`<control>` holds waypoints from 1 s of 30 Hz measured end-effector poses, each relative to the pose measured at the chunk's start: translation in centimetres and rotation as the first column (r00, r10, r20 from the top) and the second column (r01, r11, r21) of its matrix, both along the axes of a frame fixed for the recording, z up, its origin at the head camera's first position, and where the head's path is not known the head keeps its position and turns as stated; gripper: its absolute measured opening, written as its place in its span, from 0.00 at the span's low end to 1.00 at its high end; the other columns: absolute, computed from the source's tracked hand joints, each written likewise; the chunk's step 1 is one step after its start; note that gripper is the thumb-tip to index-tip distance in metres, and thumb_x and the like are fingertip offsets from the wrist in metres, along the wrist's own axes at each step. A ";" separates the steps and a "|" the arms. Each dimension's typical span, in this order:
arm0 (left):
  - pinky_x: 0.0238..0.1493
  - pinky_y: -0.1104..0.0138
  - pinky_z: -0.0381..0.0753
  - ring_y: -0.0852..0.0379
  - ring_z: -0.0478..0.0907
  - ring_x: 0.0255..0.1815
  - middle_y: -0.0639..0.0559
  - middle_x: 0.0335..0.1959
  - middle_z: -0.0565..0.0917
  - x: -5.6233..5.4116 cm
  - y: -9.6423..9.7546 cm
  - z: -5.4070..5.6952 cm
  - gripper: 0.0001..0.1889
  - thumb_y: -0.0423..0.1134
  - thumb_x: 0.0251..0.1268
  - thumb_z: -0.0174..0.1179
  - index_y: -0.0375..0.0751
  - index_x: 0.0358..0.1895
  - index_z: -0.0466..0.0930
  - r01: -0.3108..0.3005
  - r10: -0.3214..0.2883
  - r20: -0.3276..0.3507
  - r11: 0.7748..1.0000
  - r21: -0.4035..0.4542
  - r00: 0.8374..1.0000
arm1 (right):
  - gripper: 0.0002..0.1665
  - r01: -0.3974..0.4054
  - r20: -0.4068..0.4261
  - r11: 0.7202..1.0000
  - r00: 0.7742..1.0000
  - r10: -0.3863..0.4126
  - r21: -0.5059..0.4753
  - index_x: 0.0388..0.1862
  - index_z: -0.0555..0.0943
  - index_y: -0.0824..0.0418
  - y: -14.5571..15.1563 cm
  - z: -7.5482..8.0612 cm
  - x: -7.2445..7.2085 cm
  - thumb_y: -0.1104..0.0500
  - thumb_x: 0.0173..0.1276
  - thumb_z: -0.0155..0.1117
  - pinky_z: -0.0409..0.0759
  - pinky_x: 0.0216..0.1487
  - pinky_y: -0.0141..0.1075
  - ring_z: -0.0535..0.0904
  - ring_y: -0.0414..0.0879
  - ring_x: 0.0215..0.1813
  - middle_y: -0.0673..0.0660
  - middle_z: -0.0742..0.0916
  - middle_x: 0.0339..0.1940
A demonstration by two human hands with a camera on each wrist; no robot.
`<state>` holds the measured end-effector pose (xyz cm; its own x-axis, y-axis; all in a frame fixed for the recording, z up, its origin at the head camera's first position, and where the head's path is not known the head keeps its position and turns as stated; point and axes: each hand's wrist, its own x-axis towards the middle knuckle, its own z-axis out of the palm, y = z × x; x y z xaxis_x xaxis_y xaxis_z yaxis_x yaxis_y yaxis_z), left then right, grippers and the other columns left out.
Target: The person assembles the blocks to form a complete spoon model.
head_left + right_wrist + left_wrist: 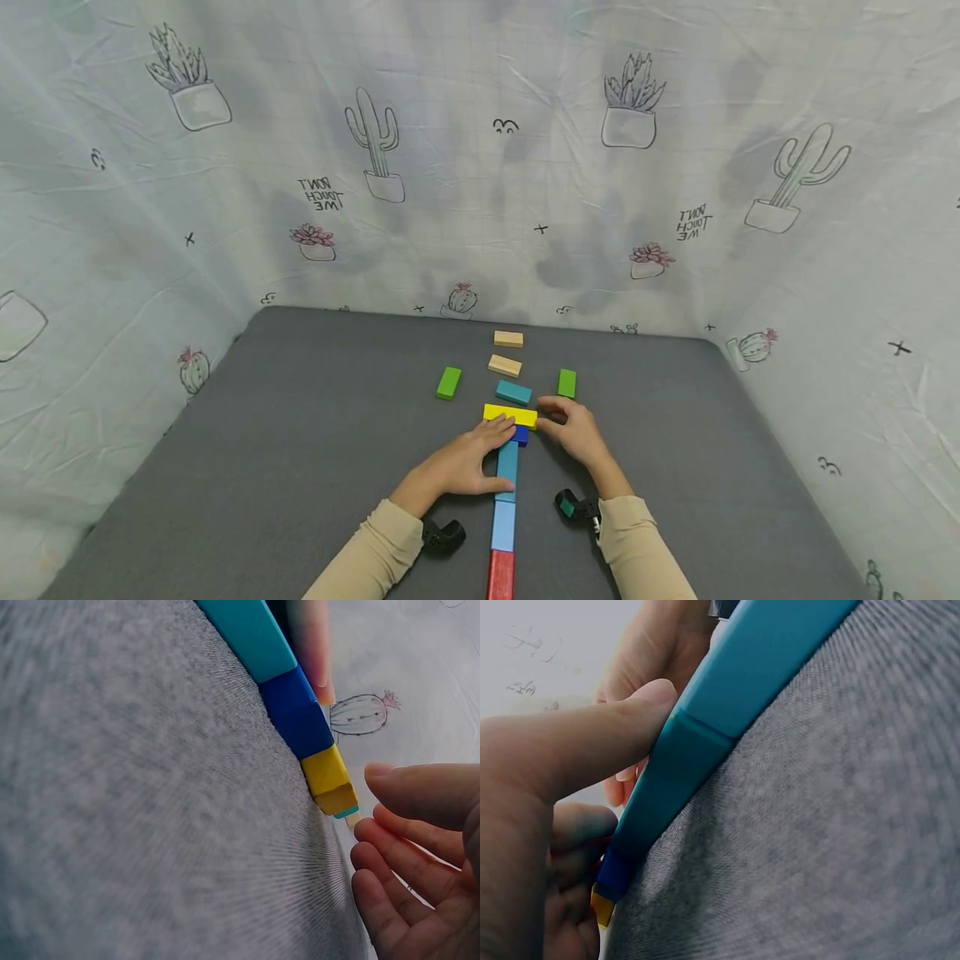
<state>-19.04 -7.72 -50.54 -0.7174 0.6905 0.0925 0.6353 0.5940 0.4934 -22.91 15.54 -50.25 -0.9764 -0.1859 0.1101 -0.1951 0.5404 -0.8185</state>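
Note:
My left hand (467, 463) lies over a row of wooden blocks. Its fingers reach across the dark blue block (521, 435) to the yellow block (506, 412), and its thumb rests on the edge of the teal blocks (507, 458). The yellow block lies crosswise at the far end of the row. Beside its right end is my right hand (577, 433), thumb and fingers apart with nothing between them. The right wrist view shows a small gap between that thumb and the yellow block's end (337, 801). Nearer the body, the row continues with a light blue block (504, 525) and a red block (501, 575).
Beyond the yellow block lie a loose teal block (513, 392) and two plain wood blocks (505, 366). One green block (448, 382) lies to the left, another green block (567, 382) near the right fingertips. Grey cloth (337, 467) covers the table; a printed curtain (480, 183) surrounds it.

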 end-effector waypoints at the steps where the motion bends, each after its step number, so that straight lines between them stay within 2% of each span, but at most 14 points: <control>1: 0.74 0.57 0.55 0.53 0.49 0.77 0.49 0.76 0.55 0.0 0.0 0.0 0.45 0.64 0.59 0.58 0.41 0.73 0.57 0.000 0.000 0.000 1.000 0.001 1.000 | 0.23 0.000 0.000 1.000 1.000 0.000 -0.001 0.55 0.80 0.63 0.0 0.0 0.0 0.61 0.60 0.69 0.77 0.57 0.51 0.78 0.57 0.56 0.62 0.83 0.54; 18: 0.75 0.58 0.53 0.55 0.49 0.77 0.50 0.76 0.54 0.0 -0.1 -0.4 0.45 0.63 0.59 0.58 0.42 0.74 0.55 -0.001 0.001 0.008 1.000 0.012 1.000 | 0.23 0.006 0.009 1.000 1.000 -0.006 0.020 0.57 0.79 0.62 -0.4 0.1 -0.7 0.61 0.63 0.66 0.77 0.57 0.51 0.78 0.57 0.57 0.61 0.83 0.56; 30: 0.74 0.58 0.54 0.53 0.50 0.77 0.49 0.76 0.55 0.2 -0.1 -0.2 0.45 0.63 0.59 0.59 0.40 0.73 0.56 0.000 0.000 -0.007 1.000 0.021 1.000 | 0.24 -0.001 0.033 0.999 0.999 -0.001 0.054 0.59 0.78 0.61 -0.9 0.9 -1.5 0.58 0.63 0.66 0.76 0.58 0.52 0.77 0.57 0.59 0.60 0.82 0.57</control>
